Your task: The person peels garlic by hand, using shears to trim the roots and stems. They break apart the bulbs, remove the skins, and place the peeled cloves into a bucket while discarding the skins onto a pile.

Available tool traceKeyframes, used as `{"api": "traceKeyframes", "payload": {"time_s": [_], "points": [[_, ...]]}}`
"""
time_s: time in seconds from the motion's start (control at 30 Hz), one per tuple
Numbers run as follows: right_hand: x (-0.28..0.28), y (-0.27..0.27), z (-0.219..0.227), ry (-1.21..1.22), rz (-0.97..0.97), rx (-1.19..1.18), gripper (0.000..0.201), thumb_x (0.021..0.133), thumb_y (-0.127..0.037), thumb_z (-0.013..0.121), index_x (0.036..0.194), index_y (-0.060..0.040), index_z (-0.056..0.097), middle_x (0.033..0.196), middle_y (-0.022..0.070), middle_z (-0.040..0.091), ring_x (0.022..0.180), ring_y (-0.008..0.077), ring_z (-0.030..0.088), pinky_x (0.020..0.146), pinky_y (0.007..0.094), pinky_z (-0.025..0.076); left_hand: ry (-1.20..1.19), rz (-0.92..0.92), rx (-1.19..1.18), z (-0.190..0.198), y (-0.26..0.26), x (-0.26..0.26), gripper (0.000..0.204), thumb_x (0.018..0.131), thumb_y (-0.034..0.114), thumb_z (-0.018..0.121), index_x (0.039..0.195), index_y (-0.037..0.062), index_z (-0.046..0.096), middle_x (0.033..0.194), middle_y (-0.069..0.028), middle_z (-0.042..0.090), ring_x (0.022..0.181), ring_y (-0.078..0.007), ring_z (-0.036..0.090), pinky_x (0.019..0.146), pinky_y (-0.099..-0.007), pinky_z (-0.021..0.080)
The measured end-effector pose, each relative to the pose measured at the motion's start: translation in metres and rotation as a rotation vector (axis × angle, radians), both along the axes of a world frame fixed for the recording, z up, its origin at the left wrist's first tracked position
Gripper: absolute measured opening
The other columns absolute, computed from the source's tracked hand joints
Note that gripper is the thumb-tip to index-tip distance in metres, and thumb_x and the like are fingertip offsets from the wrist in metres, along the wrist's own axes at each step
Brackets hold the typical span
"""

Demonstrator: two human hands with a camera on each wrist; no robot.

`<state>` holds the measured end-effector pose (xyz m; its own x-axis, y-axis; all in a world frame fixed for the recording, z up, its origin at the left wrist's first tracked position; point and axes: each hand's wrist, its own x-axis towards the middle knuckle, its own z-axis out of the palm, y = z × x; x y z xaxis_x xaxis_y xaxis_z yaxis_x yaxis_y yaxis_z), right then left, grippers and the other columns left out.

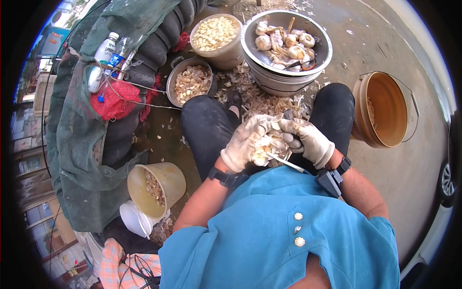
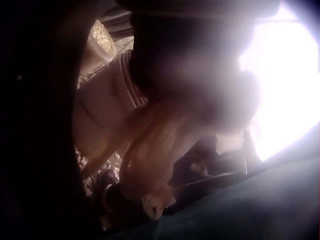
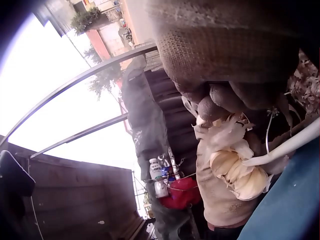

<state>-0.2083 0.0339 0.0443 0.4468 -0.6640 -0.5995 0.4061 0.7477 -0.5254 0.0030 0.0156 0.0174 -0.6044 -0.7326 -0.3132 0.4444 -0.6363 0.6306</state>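
Observation:
A broken-open garlic bulb (image 1: 262,153) with peeling skin and a long pale stem (image 1: 287,163) lies in the gloved left hand (image 1: 247,142), whose fingers curl round it. The gloved right hand (image 1: 312,140) is against the bulb's upper side, fingers curled round a small dark object (image 1: 288,114) that partly sticks out; its shape is mostly hidden. In the right wrist view, several cloves (image 3: 237,172) show bare between the left hand (image 3: 220,197) and the curled grey fingertips (image 3: 212,107) of the right. The left wrist view is dim and blurred.
Ahead, a metal basin (image 1: 249,45) of garlic bulbs sits on a bucket, beside a tub (image 1: 231,59) of peeled cloves and a pot (image 1: 171,89) of cloves and skins. An orange bucket (image 1: 394,111) stands right; a tilted cream bucket (image 1: 174,185) lies left. Skins litter the ground.

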Motion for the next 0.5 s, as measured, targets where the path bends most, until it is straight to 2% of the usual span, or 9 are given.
{"api": "traceKeyframes", "payload": {"time_s": [0.2,0.23,0.3,0.4,0.43,0.47,0.5], "points": [[0.006,0.001,-0.008,0.037,-0.089,0.041,0.016,0.097,-0.028,0.058,0.099,-0.0117,0.06,0.071,-0.007,0.05,0.05,0.0015,0.036,0.043,0.018,0.025,-0.056,-0.012,-0.077,-0.008,0.0,0.0,0.04,0.097,0.026,0.056,0.125,-0.0025,0.05,0.115,-0.0124,0.061,0.102,-0.0192,0.063,0.088,-0.0323,0.052],[0.007,0.002,-0.01,0.152,-0.059,-0.034,0.017,0.097,-0.028,0.058,0.1,-0.0115,0.061,0.071,-0.0069,0.051,0.051,0.0013,0.038,0.043,0.0175,0.027,-0.056,-0.012,-0.078,-0.007,-0.001,-0.001,0.04,0.097,0.026,0.056,0.125,-0.0025,0.05,0.115,-0.0124,0.061,0.102,-0.0192,0.063,0.088,-0.0323,0.052],[0.011,0.002,-0.01,0.303,-0.019,-0.116,0.02,0.096,-0.027,0.059,0.104,-0.0097,0.061,0.072,-0.006,0.056,0.054,0.0009,0.044,0.044,0.0164,0.032,0.158,-0.011,0.055,-0.005,-0.002,0.0,0.037,0.095,0.022,0.059,0.122,-0.0026,0.052,0.113,-0.0116,0.062,0.099,-0.0186,0.063,0.087,-0.0324,0.053],[0.015,0.005,0.001,0.318,0.013,-0.169,0.024,0.095,-0.029,0.06,0.108,-0.0089,0.061,0.073,-0.0055,0.058,0.056,-0.0006,0.048,0.046,0.015,0.033,0.05,-0.01,0.071,-0.004,-0.003,0.002,0.034,0.095,0.02,0.059,0.119,-0.0026,0.054,0.108,-0.0106,0.063,0.095,-0.018,0.064,0.084,-0.0318,0.053],[0.009,0.002,-0.007,0.232,0.091,-0.205,0.034,0.096,-0.031,0.06,0.117,-0.0044,0.059,0.086,-0.0005,0.063,0.07,0.0048,0.058,0.057,0.0184,0.045,0.049,-0.01,0.072,-0.006,-0.003,0.003,0.034,0.095,0.02,0.059,0.119,-0.0026,0.054,0.108,-0.0106,0.063,0.095,-0.018,0.064,0.084,-0.0318,0.053],[0.005,0.002,-0.014,0.232,0.092,-0.204,0.034,0.096,-0.031,0.06,0.117,-0.0044,0.059,0.086,-0.0005,0.063,0.07,0.0048,0.058,0.057,0.0184,0.045,0.012,0.016,0.043,-0.009,-0.003,0.004,0.033,0.095,0.021,0.059,0.119,-0.0025,0.054,0.106,-0.0099,0.063,0.094,-0.0173,0.064,0.082,-0.031,0.054],[0.001,0.003,-0.019,0.396,0.166,-0.291,0.04,0.096,-0.032,0.058,0.122,-0.0015,0.057,0.094,0.0043,0.064,0.081,0.0092,0.059,0.067,0.0223,0.047,-0.024,0.041,0.014,-0.011,-0.002,0.005,0.032,0.095,0.021,0.059,0.118,-0.0024,0.055,0.104,-0.0093,0.064,0.093,-0.0167,0.064,0.081,-0.0302,0.054]]}}
